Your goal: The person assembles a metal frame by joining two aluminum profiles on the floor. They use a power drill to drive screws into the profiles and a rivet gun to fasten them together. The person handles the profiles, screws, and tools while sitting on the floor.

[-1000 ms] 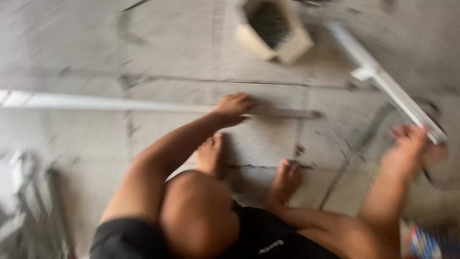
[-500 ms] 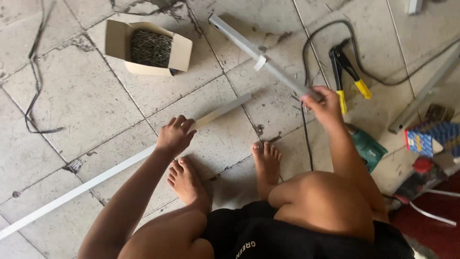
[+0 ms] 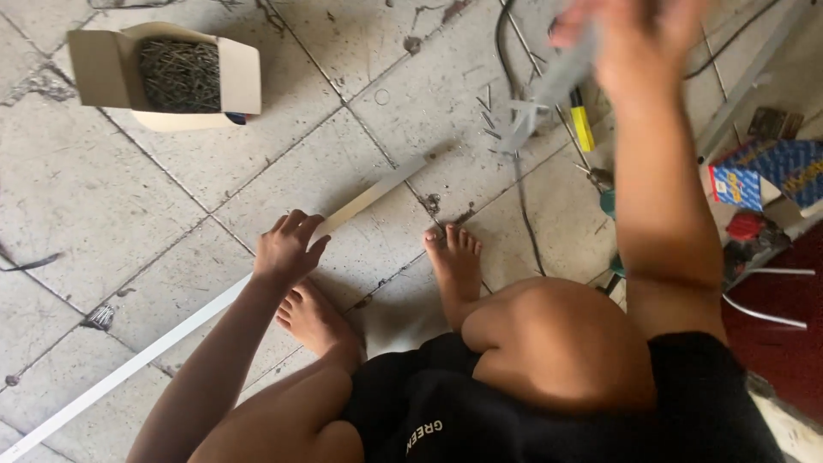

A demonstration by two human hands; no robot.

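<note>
Far left: open cardboard box (image 3: 163, 77) full of dark nails, resting on the tiled floor (image 3: 77, 197), well apart from both hands.
Lower left to centre: long white strip (image 3: 171, 330) lying slantwise across the tiles, one end near the box side of the scene, other end past the toes.
Left hand (image 3: 287, 247): pressed down on the white strip, fingers (image 3: 296, 221) spread and slightly curled over it, not closed around it.
Centre: two bare feet flat on the floor, just beside the strip.
Right hand (image 3: 639, 39): raised, blurred, wrapped around a second pale strip (image 3: 549, 90); exact closure hard to tell through the blur.
Right: yellow-handled tool (image 3: 582, 127), black cable, blue carton (image 3: 771, 176).
</note>
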